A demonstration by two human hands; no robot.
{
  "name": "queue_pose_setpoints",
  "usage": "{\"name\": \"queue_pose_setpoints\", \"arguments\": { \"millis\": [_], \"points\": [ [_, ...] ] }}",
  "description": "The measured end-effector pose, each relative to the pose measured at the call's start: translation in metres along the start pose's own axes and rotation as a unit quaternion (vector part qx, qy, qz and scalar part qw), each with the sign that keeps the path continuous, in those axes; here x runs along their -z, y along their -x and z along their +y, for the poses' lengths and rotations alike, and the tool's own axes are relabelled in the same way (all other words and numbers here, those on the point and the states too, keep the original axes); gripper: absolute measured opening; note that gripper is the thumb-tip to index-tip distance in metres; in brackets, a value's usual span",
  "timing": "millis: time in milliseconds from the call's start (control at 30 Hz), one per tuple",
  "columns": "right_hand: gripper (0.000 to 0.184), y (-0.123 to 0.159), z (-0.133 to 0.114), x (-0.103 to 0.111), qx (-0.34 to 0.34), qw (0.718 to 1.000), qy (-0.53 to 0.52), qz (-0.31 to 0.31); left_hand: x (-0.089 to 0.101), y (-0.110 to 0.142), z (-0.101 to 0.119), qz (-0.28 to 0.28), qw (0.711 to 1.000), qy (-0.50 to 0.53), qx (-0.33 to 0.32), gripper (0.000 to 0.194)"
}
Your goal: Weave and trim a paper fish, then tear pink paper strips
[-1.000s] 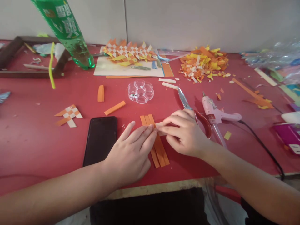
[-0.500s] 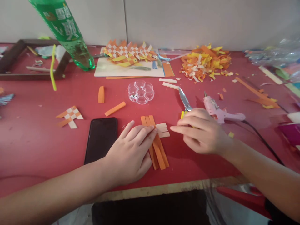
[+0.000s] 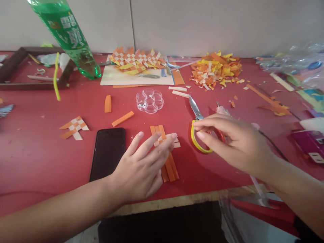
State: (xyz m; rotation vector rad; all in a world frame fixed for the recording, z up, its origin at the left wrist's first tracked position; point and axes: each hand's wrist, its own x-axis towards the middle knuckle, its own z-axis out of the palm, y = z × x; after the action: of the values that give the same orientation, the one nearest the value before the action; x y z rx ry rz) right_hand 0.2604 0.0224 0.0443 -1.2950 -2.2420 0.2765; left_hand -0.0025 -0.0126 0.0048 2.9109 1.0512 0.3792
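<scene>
My left hand [image 3: 141,165] is open with fingers spread, over a small weave of orange paper strips [image 3: 170,168] and cream strips [image 3: 176,143]. Its fingers hide part of the weave, and I cannot tell whether they touch it. My right hand [image 3: 235,141] is over the handles of a pair of scissors [image 3: 195,107] with a yellow loop and a red one. Thumb and forefinger are slightly apart, with nothing visible between them. To the left lie a black phone [image 3: 108,152] and a finished orange-and-cream woven paper fish [image 3: 76,126].
Behind stand a clear flower-shaped palette [image 3: 150,101], a card with woven fish [image 3: 113,79], a pile of paper scraps [image 3: 217,69] and a tilted green bottle [image 3: 73,37]. A pink glue gun [image 3: 222,110] is mostly covered by my right hand. A brown frame [image 3: 15,86] lies far left.
My left fingers have lifted and spread from the strips, baring more of the weave. My right hand has turned and shifted right, uncovering the scissors' handles and covering more of the glue gun.
</scene>
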Motion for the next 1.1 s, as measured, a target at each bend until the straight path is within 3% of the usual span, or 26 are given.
{"name": "queue_pose_setpoints", "arguments": {
  "millis": [67,200,467,533,667,767,867,933,1033,1100],
  "points": [
    [0.016,-0.005,-0.016,-0.008,-0.073,0.989,-0.114,-0.062,0.002,0.001,0.000,0.008,1.000,-0.003,-0.010,0.057],
    [0.016,-0.019,-0.026,-0.022,-0.160,0.934,-0.279,-0.157,0.002,0.000,0.000,0.011,1.000,0.001,-0.017,0.053],
    [0.022,-0.044,-0.015,-0.024,-0.250,0.864,-0.330,-0.287,-0.002,0.001,0.004,0.047,0.999,-0.019,-0.015,0.049],
    [0.021,-0.046,-0.014,-0.027,-0.247,0.869,-0.302,-0.305,-0.002,0.001,0.004,0.049,0.999,-0.016,-0.012,0.048],
    [0.022,-0.047,-0.011,-0.032,-0.193,0.950,-0.113,-0.218,-0.004,0.003,0.004,0.060,0.998,0.017,-0.012,0.054],
    [0.024,-0.049,0.002,-0.027,-0.134,0.984,0.058,-0.100,-0.004,0.004,0.001,0.050,0.997,0.056,-0.007,0.057],
    [0.029,-0.054,0.029,-0.010,-0.095,0.965,0.240,0.043,-0.001,0.002,-0.005,0.026,0.992,0.121,-0.005,0.058],
    [0.037,-0.056,0.049,0.005,-0.119,0.938,0.316,0.081,0.002,-0.001,-0.012,0.020,0.980,0.198,0.001,0.055],
    [0.024,-0.052,0.066,0.020,-0.123,0.930,0.335,0.087,0.003,-0.006,-0.022,0.076,0.917,0.389,0.042,0.040],
    [0.046,-0.042,0.060,0.018,-0.058,0.944,0.313,0.083,0.000,-0.009,-0.026,0.129,0.839,0.506,0.151,0.029]
  ]
}}
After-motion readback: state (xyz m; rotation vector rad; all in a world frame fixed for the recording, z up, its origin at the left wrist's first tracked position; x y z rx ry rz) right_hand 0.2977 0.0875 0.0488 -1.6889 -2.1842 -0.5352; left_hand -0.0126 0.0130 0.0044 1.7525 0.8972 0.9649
